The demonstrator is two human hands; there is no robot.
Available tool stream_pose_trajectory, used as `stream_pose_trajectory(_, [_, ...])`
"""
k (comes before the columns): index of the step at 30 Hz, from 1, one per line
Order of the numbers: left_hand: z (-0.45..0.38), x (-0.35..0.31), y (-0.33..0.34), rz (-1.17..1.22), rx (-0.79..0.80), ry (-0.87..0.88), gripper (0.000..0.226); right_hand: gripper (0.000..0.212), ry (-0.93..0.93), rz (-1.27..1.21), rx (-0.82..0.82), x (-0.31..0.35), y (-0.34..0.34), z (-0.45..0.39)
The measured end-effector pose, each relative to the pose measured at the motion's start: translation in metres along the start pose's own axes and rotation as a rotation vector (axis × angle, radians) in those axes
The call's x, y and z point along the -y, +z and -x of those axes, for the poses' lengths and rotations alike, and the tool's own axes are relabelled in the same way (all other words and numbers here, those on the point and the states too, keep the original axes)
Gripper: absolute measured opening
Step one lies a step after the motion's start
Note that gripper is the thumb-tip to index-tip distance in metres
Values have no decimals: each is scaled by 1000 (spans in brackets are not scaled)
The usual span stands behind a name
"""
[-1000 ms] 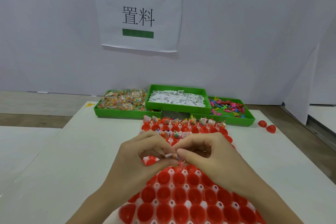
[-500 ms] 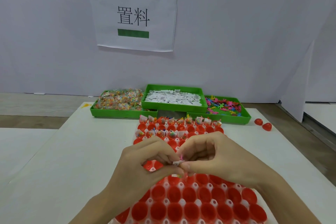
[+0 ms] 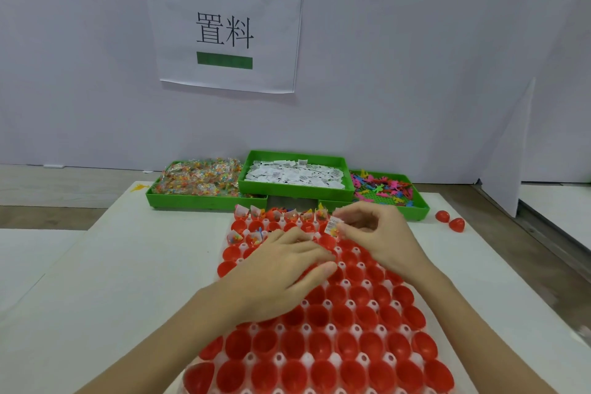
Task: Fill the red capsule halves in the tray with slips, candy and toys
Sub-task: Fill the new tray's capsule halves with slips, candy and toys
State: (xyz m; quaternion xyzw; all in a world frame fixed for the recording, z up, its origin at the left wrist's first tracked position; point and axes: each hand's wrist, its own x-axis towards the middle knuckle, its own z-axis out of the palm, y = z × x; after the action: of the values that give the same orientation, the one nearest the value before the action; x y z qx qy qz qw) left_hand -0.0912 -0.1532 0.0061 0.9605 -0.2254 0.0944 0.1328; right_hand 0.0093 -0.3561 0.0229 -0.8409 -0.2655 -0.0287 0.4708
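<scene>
A white tray (image 3: pixel 363 358) full of red capsule halves (image 3: pixel 335 318) lies on the table in front of me. The far rows hold slips, candy and toys (image 3: pixel 256 213); the near rows are bare. My right hand (image 3: pixel 377 233) pinches a small white slip with candy (image 3: pixel 333 225) above the tray's far middle. My left hand (image 3: pixel 284 269) lies palm down over the capsule halves, fingers together; I cannot see whether it holds anything.
Three green bins stand at the table's far edge: candy packets (image 3: pixel 198 181), white slips (image 3: pixel 295 174), coloured plastic toys (image 3: pixel 380 189). Two loose red capsule halves (image 3: pixel 451 221) lie at the right. A paper sign (image 3: pixel 224 29) hangs on the wall.
My hands were pinched together on one small item. They have parted: the right hand moved up and away with the slip, the left hand flattened onto the tray.
</scene>
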Motion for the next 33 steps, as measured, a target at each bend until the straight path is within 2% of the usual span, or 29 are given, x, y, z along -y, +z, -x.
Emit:
stream_pose_trajectory(2, [-1, 0, 7, -87, 46, 15, 64, 14, -8, 47, 18, -4, 8, -3])
stream_pose_trajectory(6, [-1, -2, 11, -79, 66, -3, 72, 12, -23, 116, 12, -9, 18, -5])
stream_pose_trajectory(13, [-5, -3, 2, -97, 156, -8, 62, 13, -111, 248, 75, -8, 25, -5])
stream_pose_trajectory(19, [-4, -1, 2, -121, 153, -12, 58, 15, -88, 260, 66, -5, 22, -5])
stream_pose_trajectory(27, [-6, 3, 6, -115, 133, -2, 65, 9, -24, 346, 175, 1, 7, -18])
stream_pose_trajectory(33, [-7, 3, 4, -112, 138, -1, 66, 10, -56, 503, 217, 6, 17, -27])
